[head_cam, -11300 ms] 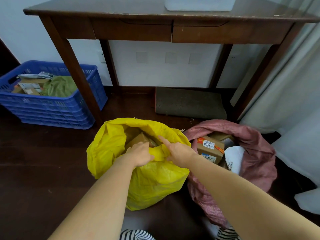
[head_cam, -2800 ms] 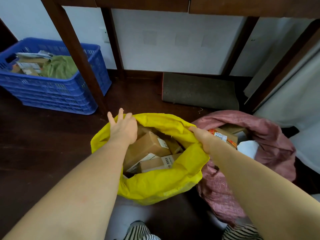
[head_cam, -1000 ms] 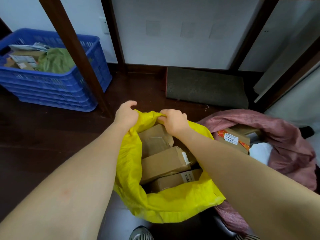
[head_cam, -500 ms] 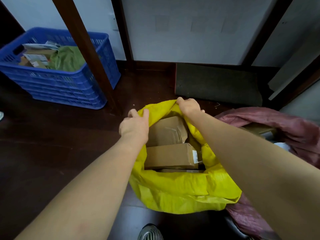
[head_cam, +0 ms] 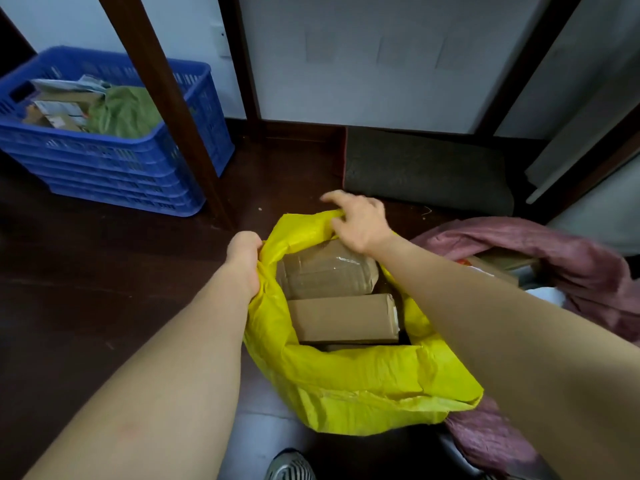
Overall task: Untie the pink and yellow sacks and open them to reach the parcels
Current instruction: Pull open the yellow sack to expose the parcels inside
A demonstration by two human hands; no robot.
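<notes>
Blue crate (head_cam: 114,168) of papers beside a table leg (head_cam: 166,102); dark mat (head_cam: 426,171) against the wall.

Lighting: soft, even, moderately dim indoor light; source not visible. White wall (head_cam: 363,64) evenly lit, no hard shadows. Dark wooden floor (head_cam: 86,271) carries a faint sheen, detail lost in its darkest parts. Yellow sack (head_cam: 363,382) vivid, not overexposed; tape on the upper cardboard parcel (head_cam: 325,268) shows mild glare. Right hand (head_cam: 360,220) slightly motion-blurred at the fingertips. Wide-angle distortion: desk leg (head_cam: 162,98) leans; forearms swell toward the lower corners.
</notes>
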